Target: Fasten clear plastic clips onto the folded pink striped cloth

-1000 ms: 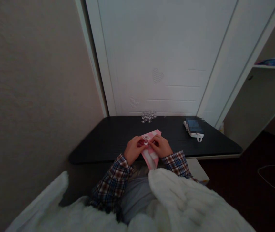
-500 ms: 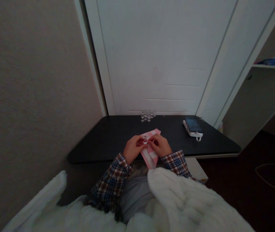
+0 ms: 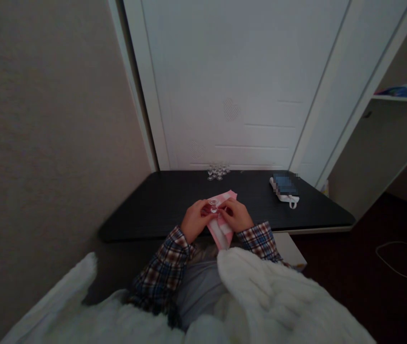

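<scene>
Between my fingers, close to the front edge of the dark table, is a small clear stemmed glass [image 3: 213, 203]. My left hand [image 3: 195, 220] is closed and grips the glass from the left. From the right, my right hand [image 3: 237, 216] is closed with its fingertips pinching a pink-and-white cloth [image 3: 221, 235] against the glass. The cloth spreads beneath both hands, one corner pointing away and another hanging toward my lap. Fingers cover part of the glass.
Several small stemmed glasses [image 3: 218, 171] stand together at the back of the black table [image 3: 146, 200], by a white door panel [image 3: 239, 71]. A phone-like dark device on a white case [image 3: 285, 187] lies to the right. A pale cord [image 3: 393, 263] rests on the floor.
</scene>
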Tool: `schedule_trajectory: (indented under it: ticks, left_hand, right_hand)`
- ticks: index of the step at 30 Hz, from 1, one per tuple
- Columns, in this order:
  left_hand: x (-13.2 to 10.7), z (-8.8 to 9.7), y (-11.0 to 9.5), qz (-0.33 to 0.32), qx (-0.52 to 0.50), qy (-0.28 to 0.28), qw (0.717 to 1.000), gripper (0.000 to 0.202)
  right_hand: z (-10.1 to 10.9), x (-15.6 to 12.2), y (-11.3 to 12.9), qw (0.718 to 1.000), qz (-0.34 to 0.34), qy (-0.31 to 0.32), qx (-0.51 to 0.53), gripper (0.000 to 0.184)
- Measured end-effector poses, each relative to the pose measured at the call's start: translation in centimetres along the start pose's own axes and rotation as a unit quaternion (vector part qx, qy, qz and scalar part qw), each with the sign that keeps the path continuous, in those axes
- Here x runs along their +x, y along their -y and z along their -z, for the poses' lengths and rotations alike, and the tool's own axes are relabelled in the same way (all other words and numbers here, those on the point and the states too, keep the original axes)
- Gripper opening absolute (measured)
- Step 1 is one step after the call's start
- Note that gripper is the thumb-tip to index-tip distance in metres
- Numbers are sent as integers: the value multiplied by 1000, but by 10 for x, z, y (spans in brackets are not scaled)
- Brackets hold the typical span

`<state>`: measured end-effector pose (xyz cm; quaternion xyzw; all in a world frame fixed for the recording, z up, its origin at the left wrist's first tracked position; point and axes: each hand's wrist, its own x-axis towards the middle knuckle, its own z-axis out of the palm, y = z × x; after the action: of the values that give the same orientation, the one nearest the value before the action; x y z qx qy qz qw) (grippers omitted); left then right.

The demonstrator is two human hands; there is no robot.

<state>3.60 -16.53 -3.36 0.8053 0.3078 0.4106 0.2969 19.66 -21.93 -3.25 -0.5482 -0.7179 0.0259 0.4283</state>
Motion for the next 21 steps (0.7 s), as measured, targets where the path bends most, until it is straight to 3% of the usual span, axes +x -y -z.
schedule_trajectory:
  ticks: [8, 16, 21]
  left_hand:
    - [0, 0, -3, -17, 19, -99, 995, 27]
    - [-1, 1, 0, -19, 60, -22, 998, 26]
    - [-1, 0, 1, -20, 55, -25, 998, 27]
  right_hand:
    - [4, 0, 5, 1000, -10, 0, -1, 9]
    - [2, 0, 2, 1000, -10, -2, -5, 8]
    - [0, 0, 1, 1000, -11, -8, -9, 8]
